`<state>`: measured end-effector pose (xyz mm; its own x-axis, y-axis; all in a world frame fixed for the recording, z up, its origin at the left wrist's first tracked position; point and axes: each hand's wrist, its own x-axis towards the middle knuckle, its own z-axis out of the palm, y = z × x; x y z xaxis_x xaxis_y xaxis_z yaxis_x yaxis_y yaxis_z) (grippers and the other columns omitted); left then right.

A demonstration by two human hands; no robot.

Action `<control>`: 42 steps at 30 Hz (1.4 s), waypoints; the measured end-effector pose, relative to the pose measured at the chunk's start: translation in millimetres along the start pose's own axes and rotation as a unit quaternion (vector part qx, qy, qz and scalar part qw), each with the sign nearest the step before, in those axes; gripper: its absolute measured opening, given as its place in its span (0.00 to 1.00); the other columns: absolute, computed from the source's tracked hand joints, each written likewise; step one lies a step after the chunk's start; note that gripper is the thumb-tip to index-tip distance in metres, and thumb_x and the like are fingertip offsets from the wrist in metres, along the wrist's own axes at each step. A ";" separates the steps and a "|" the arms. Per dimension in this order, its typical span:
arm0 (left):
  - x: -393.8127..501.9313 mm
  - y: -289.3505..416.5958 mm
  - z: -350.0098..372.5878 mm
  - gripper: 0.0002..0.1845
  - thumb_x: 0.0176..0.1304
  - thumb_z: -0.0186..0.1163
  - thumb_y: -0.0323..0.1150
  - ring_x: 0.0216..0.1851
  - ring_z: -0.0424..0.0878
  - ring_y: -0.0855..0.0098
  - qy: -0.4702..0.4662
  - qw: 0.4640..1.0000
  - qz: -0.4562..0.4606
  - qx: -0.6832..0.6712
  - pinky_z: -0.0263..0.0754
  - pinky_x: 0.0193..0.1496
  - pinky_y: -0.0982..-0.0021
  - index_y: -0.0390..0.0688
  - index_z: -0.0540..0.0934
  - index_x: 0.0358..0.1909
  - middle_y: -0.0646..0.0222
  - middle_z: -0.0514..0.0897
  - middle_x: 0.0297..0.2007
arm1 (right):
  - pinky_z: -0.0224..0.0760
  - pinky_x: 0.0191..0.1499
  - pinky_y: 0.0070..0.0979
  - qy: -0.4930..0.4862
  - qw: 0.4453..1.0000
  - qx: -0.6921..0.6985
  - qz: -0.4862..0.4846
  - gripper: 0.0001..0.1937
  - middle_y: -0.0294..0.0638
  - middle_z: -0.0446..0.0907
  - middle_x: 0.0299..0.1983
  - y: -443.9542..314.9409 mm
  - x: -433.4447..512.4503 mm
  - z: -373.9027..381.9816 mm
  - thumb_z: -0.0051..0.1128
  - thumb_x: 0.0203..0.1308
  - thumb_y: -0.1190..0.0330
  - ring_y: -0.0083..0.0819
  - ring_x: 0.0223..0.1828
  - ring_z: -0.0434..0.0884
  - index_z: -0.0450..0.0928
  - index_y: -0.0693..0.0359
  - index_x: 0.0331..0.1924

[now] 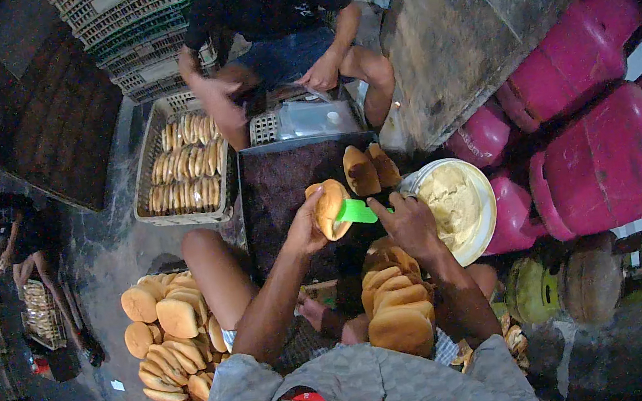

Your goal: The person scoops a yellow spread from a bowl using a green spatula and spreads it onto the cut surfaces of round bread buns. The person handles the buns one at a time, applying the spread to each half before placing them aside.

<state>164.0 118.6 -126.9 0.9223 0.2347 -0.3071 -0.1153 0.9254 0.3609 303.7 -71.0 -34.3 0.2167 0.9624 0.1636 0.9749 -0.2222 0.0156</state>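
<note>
My left hand (306, 224) holds a bread bun (330, 205) above the dark table (288, 174). In my right hand (410, 219) is a green plastic spatula (360, 212), its blade at the opening in the bun's side. A white bucket (491, 203) of pale yellow cream filling (450, 199) stands just right of that hand. Two buns (361, 171) lie on the table beyond my hands. A row of buns (400, 317) is lined up close to my body, below my right forearm.
A large pile of buns (176, 314) is at my left. Beyond it, a plastic crate (226, 212) holds rows of packed buns. A co-worker (275, 20) sits opposite, near clear plastic bags (311, 119). Pink gas cylinders (604, 159) stand at the right; stacked crates (132, 37) rise at the back left.
</note>
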 end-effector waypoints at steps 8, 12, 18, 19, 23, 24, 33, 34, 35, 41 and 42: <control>16.8 -11.6 -27.0 0.26 0.72 0.64 0.42 0.55 0.83 0.65 0.080 0.991 0.078 0.071 0.80 0.59 0.59 0.39 0.72 0.64 0.62 0.83 0.53 | 0.75 0.39 0.43 -0.012 0.999 -0.029 0.022 0.30 0.45 0.74 0.38 -18.1 -22.2 6.3 0.61 0.57 0.70 0.47 0.39 0.79 0.74 0.48 0.68; 19.3 -8.9 -36.1 0.23 0.69 0.66 0.34 0.52 0.85 0.64 0.100 0.989 0.103 0.035 0.83 0.55 0.59 0.41 0.73 0.62 0.63 0.84 0.51 | 0.76 0.42 0.41 0.032 0.988 0.101 0.116 0.25 0.47 0.77 0.37 5.3 -53.8 10.2 0.64 0.56 0.73 0.50 0.35 0.80 0.82 0.52 0.62; 33.9 4.6 -56.4 0.36 0.52 0.68 0.21 0.55 0.83 0.54 0.177 0.935 0.212 0.223 0.80 0.57 0.53 0.47 0.70 0.65 0.60 0.81 0.55 | 0.77 0.51 0.43 0.160 0.906 0.282 0.272 0.18 0.53 0.84 0.44 41.5 -122.5 48.7 0.60 0.59 0.74 0.50 0.46 0.83 0.85 0.61 0.54; 36.1 1.5 -62.6 0.35 0.53 0.67 0.22 0.56 0.82 0.53 0.211 0.881 0.210 0.367 0.79 0.58 0.51 0.49 0.70 0.65 0.60 0.80 0.56 | 0.76 0.54 0.38 0.130 0.888 0.321 0.303 0.17 0.53 0.84 0.47 42.2 -133.0 55.9 0.62 0.61 0.73 0.45 0.49 0.83 0.84 0.63 0.55; 32.7 -33.1 -90.4 0.29 0.57 0.68 0.33 0.64 0.75 0.48 0.264 0.418 0.080 0.866 0.64 0.65 0.41 0.54 0.75 0.63 0.60 0.78 0.60 | 0.73 0.60 0.28 0.087 0.795 0.459 0.386 0.18 0.53 0.85 0.54 33.8 -158.6 67.2 0.64 0.67 0.70 0.34 0.54 0.82 0.82 0.71 0.56; 31.5 -42.7 -97.0 0.29 0.57 0.68 0.35 0.65 0.74 0.48 0.220 0.326 0.095 0.914 0.62 0.67 0.41 0.53 0.76 0.63 0.60 0.78 0.60 | 0.73 0.60 0.28 0.108 0.778 0.499 0.367 0.18 0.53 0.85 0.54 29.0 -163.0 67.1 0.64 0.67 0.68 0.34 0.54 0.82 0.82 0.72 0.56; 45.3 -10.3 -145.0 0.25 0.66 0.56 0.41 0.48 0.84 0.61 0.172 0.943 -0.008 0.283 0.82 0.43 0.65 0.39 0.73 0.61 0.62 0.83 0.46 | 0.71 0.60 0.28 0.050 0.734 0.485 0.472 0.19 0.45 0.87 0.50 21.9 -171.1 90.7 0.65 0.68 0.64 0.28 0.50 0.81 0.83 0.68 0.57; 52.5 -5.8 -143.0 0.23 0.65 0.56 0.39 0.44 0.85 0.63 0.175 0.956 -0.010 0.234 0.82 0.42 0.65 0.38 0.74 0.59 0.61 0.83 0.46 | 0.71 0.59 0.28 0.068 0.719 0.507 0.471 0.19 0.44 0.87 0.49 25.5 -174.4 96.3 0.65 0.68 0.64 0.28 0.50 0.81 0.83 0.68 0.57; 60.0 -2.9 -138.7 0.24 0.63 0.58 0.39 0.44 0.85 0.62 0.151 0.966 0.003 0.210 0.81 0.45 0.65 0.38 0.75 0.58 0.61 0.83 0.45 | 0.72 0.59 0.28 0.088 0.703 0.526 0.471 0.18 0.43 0.87 0.48 29.5 -178.2 102.5 0.65 0.68 0.64 0.28 0.49 0.82 0.83 0.68 0.56; 106.3 -1.9 -64.2 0.33 0.61 0.66 0.46 0.48 0.85 0.56 0.134 0.828 0.123 0.530 0.79 0.55 0.60 0.33 0.76 0.61 0.58 0.85 0.51 | 0.71 0.39 0.18 0.073 0.680 0.511 0.521 0.15 0.32 0.85 0.38 42.6 -196.6 145.6 0.65 0.68 0.64 0.17 0.35 0.77 0.86 0.61 0.55; 101.5 -12.3 -48.6 0.35 0.61 0.67 0.48 0.50 0.85 0.54 0.143 0.795 0.119 0.578 0.78 0.55 0.60 0.32 0.75 0.62 0.56 0.85 0.53 | 0.69 0.36 0.17 0.101 0.679 0.523 0.505 0.15 0.30 0.84 0.36 42.7 -197.3 152.2 0.65 0.68 0.64 0.15 0.32 0.75 0.86 0.60 0.55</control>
<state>241.2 145.5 -205.3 0.7851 0.5722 -0.2372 0.2939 -0.0070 0.9558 310.4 -246.6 -216.0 0.8935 0.3376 -0.2961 -0.1397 -0.4177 -0.8978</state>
